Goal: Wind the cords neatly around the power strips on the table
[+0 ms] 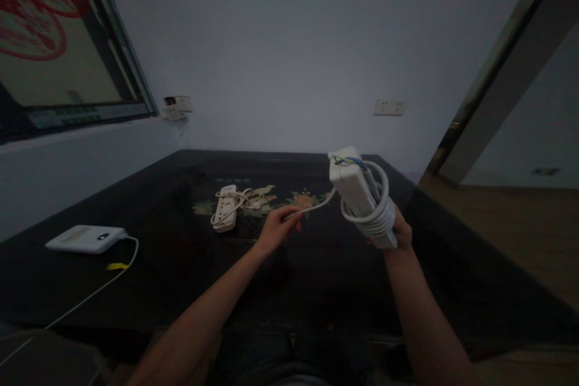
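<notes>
My right hand (402,228) grips the lower end of a white power strip (351,187), holding it tilted above the dark table. Several turns of its white cord (377,217) are wrapped round the strip. Thin blue and yellow-green wires show at the strip's upper end. My left hand (278,226) pinches a loose stretch of the same cord, which runs across to the strip. On the table left of that hand lies a second power strip (225,210), with its own cord looped over it. The fingers of my right hand are partly hidden behind the strip.
The glossy black table (181,289) bears a painted flower pattern (303,199). A white box-like device (88,239) with a cable and a yellow tag (117,266) lies at the left. Wall sockets (389,107) are on the wall behind; a window (67,42) is at the left.
</notes>
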`<state>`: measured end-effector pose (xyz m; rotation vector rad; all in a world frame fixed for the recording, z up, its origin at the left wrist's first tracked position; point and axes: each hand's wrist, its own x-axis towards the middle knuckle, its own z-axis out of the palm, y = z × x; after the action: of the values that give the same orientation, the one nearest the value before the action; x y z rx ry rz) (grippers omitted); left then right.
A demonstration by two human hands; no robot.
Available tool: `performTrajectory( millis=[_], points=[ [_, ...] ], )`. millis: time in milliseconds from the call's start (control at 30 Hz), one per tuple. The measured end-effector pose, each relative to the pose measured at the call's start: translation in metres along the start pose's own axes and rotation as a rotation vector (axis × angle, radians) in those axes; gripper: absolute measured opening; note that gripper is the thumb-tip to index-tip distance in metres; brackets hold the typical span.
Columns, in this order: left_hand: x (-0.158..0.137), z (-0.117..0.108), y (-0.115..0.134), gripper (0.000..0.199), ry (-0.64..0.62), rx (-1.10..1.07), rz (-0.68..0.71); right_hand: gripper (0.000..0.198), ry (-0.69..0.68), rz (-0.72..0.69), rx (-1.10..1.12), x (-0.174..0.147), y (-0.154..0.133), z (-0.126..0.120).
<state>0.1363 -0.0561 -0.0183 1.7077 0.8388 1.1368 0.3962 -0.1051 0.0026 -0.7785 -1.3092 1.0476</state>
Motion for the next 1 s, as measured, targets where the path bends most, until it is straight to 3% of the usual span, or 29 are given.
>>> performTrajectory(
  millis=[100, 267, 500, 567, 700, 767, 1000],
  points=[
    [0.007, -0.008, -0.002, 0.032, 0.140, -0.152, -0.005, 0.091, -0.083, 0.064, 0.041, -0.001, -0.002, 0.003],
    [0.013, -0.019, 0.003, 0.029, 0.362, -0.328, 0.035, 0.074, -0.152, 0.105, 0.053, 0.002, -0.005, 0.010],
    [0.013, -0.014, 0.003, 0.030, 0.252, -0.349, -0.063, 0.061, -0.497, 0.213, 0.059, 0.001, -0.012, 0.020],
    [0.014, -0.013, 0.000, 0.030, 0.249, -0.369, -0.085, 0.058, -0.527, 0.215, 0.038, 0.003, -0.012, 0.022],
    [0.015, -0.013, -0.006, 0.029, 0.283, -0.431, -0.099, 0.054, -0.371, 0.148, 0.002, 0.008, -0.008, 0.027],
    [0.014, -0.013, -0.004, 0.028, 0.239, -0.445, -0.101, 0.056, -0.276, 0.116, 0.019, 0.010, -0.005, 0.027],
    [0.001, -0.009, 0.010, 0.036, -0.270, -0.630, -0.280, 0.064, 0.037, 0.057, 0.113, 0.015, -0.003, 0.021]
  ],
)
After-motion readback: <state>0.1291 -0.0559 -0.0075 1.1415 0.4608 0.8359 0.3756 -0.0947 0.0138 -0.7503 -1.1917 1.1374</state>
